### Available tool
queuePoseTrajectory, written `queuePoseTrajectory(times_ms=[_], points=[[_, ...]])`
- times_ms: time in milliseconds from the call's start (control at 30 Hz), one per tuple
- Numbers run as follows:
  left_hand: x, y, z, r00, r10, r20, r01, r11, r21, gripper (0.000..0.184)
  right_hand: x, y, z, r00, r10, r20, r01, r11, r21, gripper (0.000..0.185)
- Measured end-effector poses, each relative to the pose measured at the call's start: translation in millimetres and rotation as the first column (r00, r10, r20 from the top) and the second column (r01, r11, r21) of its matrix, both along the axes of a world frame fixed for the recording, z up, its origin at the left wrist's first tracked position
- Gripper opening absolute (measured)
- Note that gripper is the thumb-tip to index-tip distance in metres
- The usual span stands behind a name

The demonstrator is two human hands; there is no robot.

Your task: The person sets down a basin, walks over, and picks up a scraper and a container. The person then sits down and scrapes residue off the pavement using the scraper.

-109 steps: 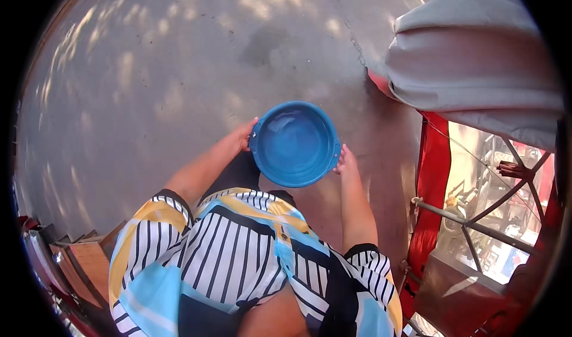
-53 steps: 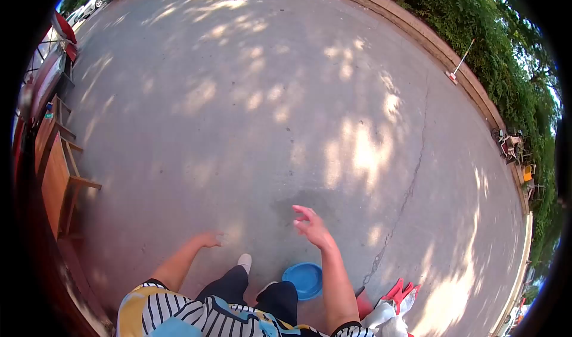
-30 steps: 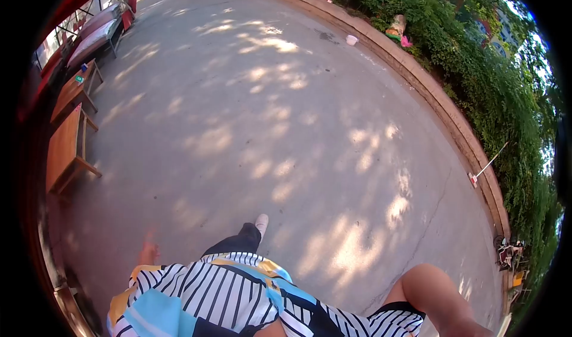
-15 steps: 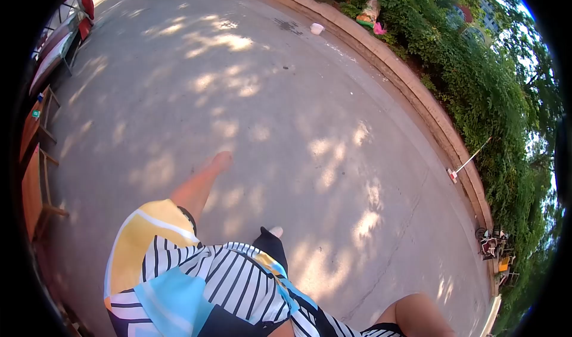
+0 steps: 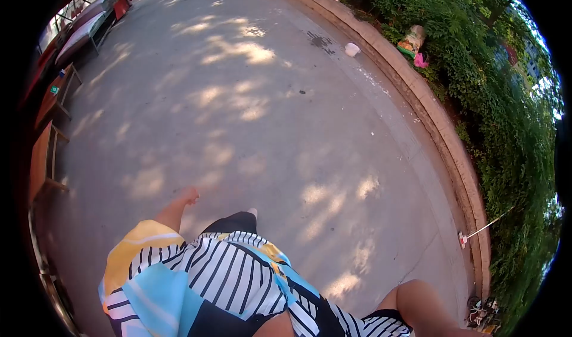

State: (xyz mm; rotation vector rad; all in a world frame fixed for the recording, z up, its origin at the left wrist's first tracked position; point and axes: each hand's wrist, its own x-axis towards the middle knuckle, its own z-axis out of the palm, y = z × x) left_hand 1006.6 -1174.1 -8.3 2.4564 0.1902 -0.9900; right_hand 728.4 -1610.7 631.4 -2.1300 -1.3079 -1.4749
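Grey pavement (image 5: 268, 158), dappled with sunlight, extends ahead of and beneath both arms. The left arm (image 5: 173, 215) projects forward from a yellow-and-white sleeve (image 5: 143, 233) and angles slightly inward. The left hand (image 5: 190, 195) is positioned over the pavement, ahead of the torso and to the left of the dark trouser leg (image 5: 233, 222) and the pale shoe (image 5: 253, 212). Its fingers are too small and blurred to tell whether they are released or clenched. The right arm (image 5: 424, 307) is bent at the elbow, with the forearm running to the lower edge of view; the right hand lies beyond that edge, and the state of its fingers cannot be told. Reference positions relative to the left fingers are as follows. The nearer wooden table (image 5: 40, 161) stands to the left, well apart. The farther wooden table (image 5: 53, 102) stands forward of it and carries a small green item (image 5: 55, 90). The long-handled tool (image 5: 463, 240) is located to the right, well apart: its red-and-white head is beside the curb (image 5: 441, 122), and its white handle slants over the curb toward the foliage (image 5: 500, 134).
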Motion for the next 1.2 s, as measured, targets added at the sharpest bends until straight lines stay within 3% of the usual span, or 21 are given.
queuePoseTrajectory(times_ms=[67, 133, 200, 233, 300, 367, 433, 467, 533, 633, 733, 767, 833, 933, 967, 1000, 1033, 1067, 1100, 1133, 1200], points=[[19.7, 40.3, -49.3, 0.906, 0.398, -0.144, -0.413, 0.905, -0.098, 0.013, 55.4, -54.8, -22.5, 0.964, -0.09, 0.25, 0.053, 0.987, 0.149, 0.037], [36.6, 17.1, -5.1, 0.907, 0.42, -0.043, -0.413, 0.903, 0.119, 0.019, 104.2, -106.2, -51.0, 0.967, -0.238, 0.086, 0.207, 0.94, 0.269, 0.063], [110.1, -45.6, -9.2, 0.871, 0.479, -0.106, -0.476, 0.878, 0.059, 0.018, 178.9, -179.0, -102.1, 0.98, -0.151, 0.129, 0.07, 0.869, 0.49, 0.062], [151.8, -79.9, -17.3, 0.848, 0.513, -0.134, -0.517, 0.856, 0.013, 0.018, 201.7, -214.9, -143.0, 0.986, -0.163, -0.038, 0.148, 0.742, 0.654, 0.073], [203.3, -159.4, -28.1, 0.774, 0.591, -0.228, -0.615, 0.787, -0.048, 0.018, 278.9, -269.2, -201.8, 0.78, 0.016, -0.625, 0.584, 0.341, 0.737, 0.04], [297.1, -267.0, -70.0, 0.922, 0.325, -0.209, -0.352, 0.929, -0.112, 0.019, 334.7, -331.4, -297.8, 0.22, 0.305, -0.927, 0.903, 0.295, 0.311, 0.037], [369.2, -401.5, -37.5, 0.995, -0.101, -0.003, 0.099, 0.984, -0.149, 0.028, 347.0, -387.1, -396.8, -0.078, -0.081, -0.994, 0.876, 0.471, -0.107, 0.034], [404.0, -471.7, -12.0, 0.949, -0.285, 0.132, 0.301, 0.946, -0.12, 0.033, 351.7, -404.8, -427.2, -0.175, -0.241, -0.955, 0.832, 0.481, -0.274, 0.033], [450.8, -598.8, 57.7, 0.89, -0.339, 0.304, 0.423, 0.863, -0.276, 0.037, 356.3, -458.3, -494.8, -0.279, 0.223, -0.934, 0.906, 0.385, -0.178, 0.034], [513.5, -737.5, 112.9, 0.784, -0.387, 0.485, 0.602, 0.663, -0.445, 0.042, 375.9, -537.0, -557.4, -0.477, 0.315, -0.821, 0.858, 0.368, -0.358, 0.034], [567.4, -795.0, 122.2, 0.813, -0.417, 0.407, 0.583, 0.585, -0.565, 0.043, 428.5, -621.7, -596.4, -0.682, 0.01, -0.731, 0.617, 0.544, -0.569, 0.031], [587.3, -798.7, 110.1, 0.875, -0.381, 0.297, 0.483, 0.679, -0.553, 0.043, 461.1, -645.8, -597.6, -0.68, 0.139, -0.72, 0.671, 0.516, -0.533, 0.03], [629.2, -770.4, 38.9, 0.946, -0.295, 0.136, 0.325, 0.856, -0.403, 0.042, 536.7, -694.3, -591.8, -0.638, 0.388, -0.665, 0.762, 0.442, -0.473, 0.028], [673.2, -692.9, -0.9, 0.954, -0.275, 0.121, 0.273, 0.961, 0.038, 0.03, 665.8, -785.1, -629.7, -0.627, 0.206, -0.751, 0.719, 0.525, -0.456, 0.023], [684.5, -659.9, -28.6, 0.759, -0.633, 0.153, 0.543, 0.745, 0.387, 0.021, 704.8, -816.2, -648.4, -0.626, 0.046, -0.779, 0.646, 0.59, -0.484, 0.021], [694.1, -640.8, -33.4, 0.974, -0.219, 0.052, 0.201, 0.95, 0.238, 0.015, 753.0, -837.2, -641.7, -0.65, 0.017, -0.76, 0.6, 0.624, -0.5, 0.021], [688.4, -638.8, -2.2, 0.935, 0.353, 0.022, -0.347, 0.928, -0.133, 0.011, 802.6, -853.4, -634.8, -0.663, -0.013, -0.748, 0.56, 0.655, -0.508, 0.02], [688.3, -640.9, 16.6, 0.775, 0.624, -0.097, -0.62, 0.723, -0.305, 0.009, 845.9, -879.2, -659.2, -0.371, -0.517, -0.772, 0.311, 0.713, -0.628, 0.021], [691.1, -630.8, 13.1, 0.685, 0.694, -0.22, -0.72, 0.598, -0.352, 0.017, 890.3, -904.9, -688.7, 0.111, -0.793, -0.599, 0.116, 0.609, -0.785, 0.022], [693.9, -629.5, 15.8, 0.586, 0.765, -0.268, -0.799, 0.489, -0.35, 0.023, 936.2, -911.3, -675.3, -0.09, -0.656, -0.749, 0.278, 0.706, -0.651, 0.023], [695.2, -605.2, -29.9, 0.548, 0.789, -0.277, -0.833, 0.546, -0.09, 0.017, 1010.4, -890.5, -621.7, -0.364, -0.167, -0.916, 0.632, 0.678, -0.375, 0.025]])
